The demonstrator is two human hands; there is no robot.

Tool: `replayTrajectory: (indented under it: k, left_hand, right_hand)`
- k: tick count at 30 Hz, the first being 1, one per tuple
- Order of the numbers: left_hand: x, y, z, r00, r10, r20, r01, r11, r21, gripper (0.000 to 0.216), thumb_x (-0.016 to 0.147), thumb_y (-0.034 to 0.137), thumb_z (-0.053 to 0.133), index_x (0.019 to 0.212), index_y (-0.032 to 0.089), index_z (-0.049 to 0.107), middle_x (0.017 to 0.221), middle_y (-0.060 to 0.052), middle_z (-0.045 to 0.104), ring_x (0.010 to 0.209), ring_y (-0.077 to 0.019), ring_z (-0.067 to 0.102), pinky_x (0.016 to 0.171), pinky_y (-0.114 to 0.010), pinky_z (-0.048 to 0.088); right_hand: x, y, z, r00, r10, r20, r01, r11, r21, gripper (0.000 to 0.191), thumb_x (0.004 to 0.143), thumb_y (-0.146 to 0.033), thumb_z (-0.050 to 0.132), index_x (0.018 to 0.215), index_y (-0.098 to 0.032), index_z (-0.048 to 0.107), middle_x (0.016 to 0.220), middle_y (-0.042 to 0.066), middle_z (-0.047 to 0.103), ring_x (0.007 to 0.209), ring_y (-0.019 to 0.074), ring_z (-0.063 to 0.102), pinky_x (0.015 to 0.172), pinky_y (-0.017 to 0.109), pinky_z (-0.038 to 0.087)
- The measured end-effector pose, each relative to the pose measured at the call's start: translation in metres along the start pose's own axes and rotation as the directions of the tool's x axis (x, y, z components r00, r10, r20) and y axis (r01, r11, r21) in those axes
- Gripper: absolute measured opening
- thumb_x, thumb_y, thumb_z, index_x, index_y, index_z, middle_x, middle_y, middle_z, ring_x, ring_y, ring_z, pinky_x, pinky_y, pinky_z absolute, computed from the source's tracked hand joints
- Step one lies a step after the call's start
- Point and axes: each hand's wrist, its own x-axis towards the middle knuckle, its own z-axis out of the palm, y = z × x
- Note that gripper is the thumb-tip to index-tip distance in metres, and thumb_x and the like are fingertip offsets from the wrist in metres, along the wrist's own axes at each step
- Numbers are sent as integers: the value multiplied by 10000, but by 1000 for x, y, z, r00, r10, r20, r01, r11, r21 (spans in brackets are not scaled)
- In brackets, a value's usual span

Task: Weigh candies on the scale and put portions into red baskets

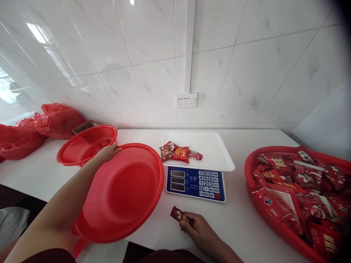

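My left hand (109, 152) is closed at the upper left rim of an empty red plastic basket (94, 228), which tilts toward me at the table's front edge. Its fingers are partly hidden. My forearm crosses the basket's left side. My right hand (196, 228) pinches a small dark red snack packet (177, 214) above the table, in front of the scale. On the scale's white tray (212, 149) lie several red and brown snack packets (181, 154). Below the tray shows the scale's blue keypad panel (196, 183).
A large red basket (249, 175) full of snack packets stands at the right. Behind my left hand is another red basket (79, 148) with a few packets inside. Red plastic bags (59, 120) sit at the far left. A socket (187, 99) is on the tiled wall.
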Motion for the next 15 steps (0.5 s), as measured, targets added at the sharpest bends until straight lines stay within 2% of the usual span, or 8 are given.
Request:
replayTrajectory:
  k: [2,5,9,12,15]
  left_hand:
    - [2,-20,2,995,-100,-20,100,995,8,471,871,484,283,1019,156,587,1012,-160,650,930,-302,617,785,-373,442]
    - [-3,-45,4,983,-182,-21,182,983,9,470,869,473,290,934,133,608,1001,-194,646,949,-331,607,804,-403,436]
    - [-18,-66,8,952,-306,-25,306,952,-24,366,837,448,384,841,152,600,852,-150,656,939,-375,591,789,-464,433]
    - [-29,-75,13,947,-321,-15,319,943,-91,243,807,365,447,794,170,591,688,-98,613,900,-369,596,753,-471,446]
    - [-39,-76,19,949,-315,-9,308,934,-179,168,771,303,487,774,165,583,612,-81,557,847,-357,605,701,-447,464]
  right_hand:
    - [0,0,0,1000,8,-8,-8,1000,3,431,847,-568,390,680,-175,451,653,-12,429,621,124,380,579,244,292]
    - [0,-1,1,1000,20,-3,-20,1000,6,426,845,-565,393,678,-177,445,650,-14,427,616,122,372,574,242,292]
    - [0,-1,0,1000,29,-4,-29,999,-19,417,842,-559,397,676,-179,443,654,-11,436,622,126,381,580,246,297]
    - [0,0,0,1000,30,-2,-30,999,-45,418,841,-561,393,666,-183,422,652,-14,426,620,125,379,577,245,293]
    - [0,1,1,1000,22,5,-21,997,-77,425,843,-569,384,656,-188,393,647,-20,412,615,121,372,570,243,284]
